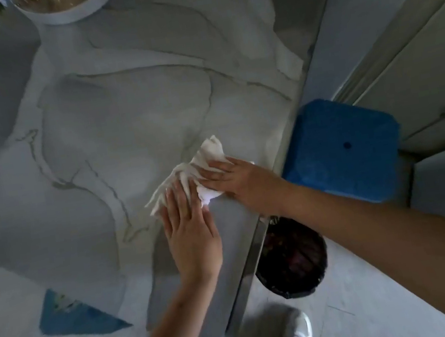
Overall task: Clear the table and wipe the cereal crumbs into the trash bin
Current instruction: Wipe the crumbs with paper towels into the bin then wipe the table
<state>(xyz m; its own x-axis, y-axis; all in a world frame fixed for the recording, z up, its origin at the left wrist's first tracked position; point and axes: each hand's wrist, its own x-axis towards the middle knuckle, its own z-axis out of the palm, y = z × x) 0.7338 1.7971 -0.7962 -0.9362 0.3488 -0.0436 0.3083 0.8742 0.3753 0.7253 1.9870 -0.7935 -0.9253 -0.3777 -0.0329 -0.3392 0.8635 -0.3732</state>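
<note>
A crumpled white paper towel (203, 161) lies on the grey marble-patterned table (100, 134), close to its right edge. My right hand (241, 180) lies flat on the towel with straight fingers. My left hand (191, 230) rests flat beside it, fingertips on the towel's near end. A round dark trash bin (292, 259) with a black liner stands on the floor just below the table's right edge, under my right forearm. No crumbs can be made out in the blurred view.
A white bowl (67, 6) of cereal sits at the table's far edge. A blue triangular piece (76, 317) lies at the near left. A blue plastic stool (342, 147) stands to the right of the table, beside white cabinet doors (417, 67). A white shoe (299, 330) is on the floor.
</note>
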